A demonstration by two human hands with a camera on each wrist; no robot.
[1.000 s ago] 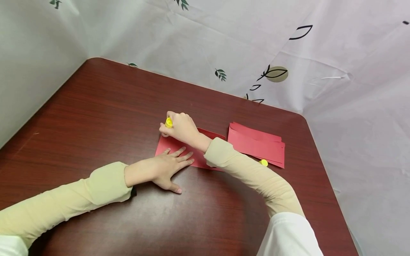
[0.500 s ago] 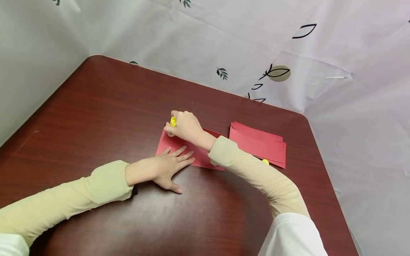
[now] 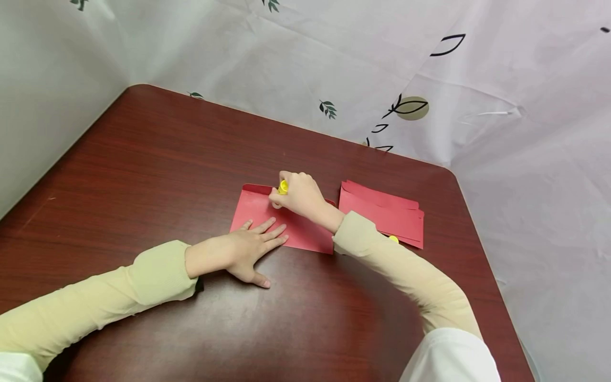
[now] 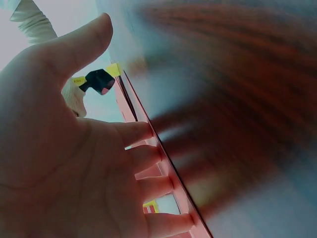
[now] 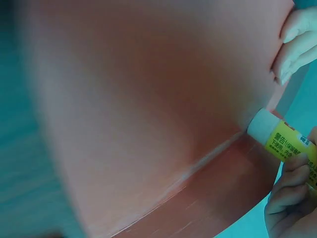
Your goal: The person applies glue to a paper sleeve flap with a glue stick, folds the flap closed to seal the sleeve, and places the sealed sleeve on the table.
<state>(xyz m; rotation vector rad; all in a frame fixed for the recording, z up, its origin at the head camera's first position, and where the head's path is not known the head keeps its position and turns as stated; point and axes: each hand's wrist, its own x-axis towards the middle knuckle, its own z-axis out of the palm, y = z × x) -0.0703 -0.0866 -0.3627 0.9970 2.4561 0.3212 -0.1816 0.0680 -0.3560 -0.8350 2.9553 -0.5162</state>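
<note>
A red paper envelope (image 3: 310, 236) lies on the table, its darker flap (image 3: 256, 188) folded out along the far edge. My left hand (image 3: 248, 253) rests on its near left part with fingers spread, the thumb out on the wood. In my right hand (image 3: 305, 197) I grip a yellow glue stick (image 3: 283, 188), tip down near the flap's fold. The right wrist view shows the white end of the glue stick (image 5: 285, 140) right at that fold, with a pale glue streak (image 5: 200, 163) trailing along the crease. My right forearm passes over the envelope's right end.
Several more red envelopes (image 3: 382, 212) lie in an overlapping pile to the right. A yellow cap (image 3: 393, 239) sits at the pile's near edge, partly hidden by my right sleeve. White patterned sheeting (image 3: 286, 63) hangs behind the dark wooden table (image 3: 143, 159).
My right hand with the glue stick has moved rightward along the flap fold, from the envelope's left corner toward its middle. The left hand stays in place.
</note>
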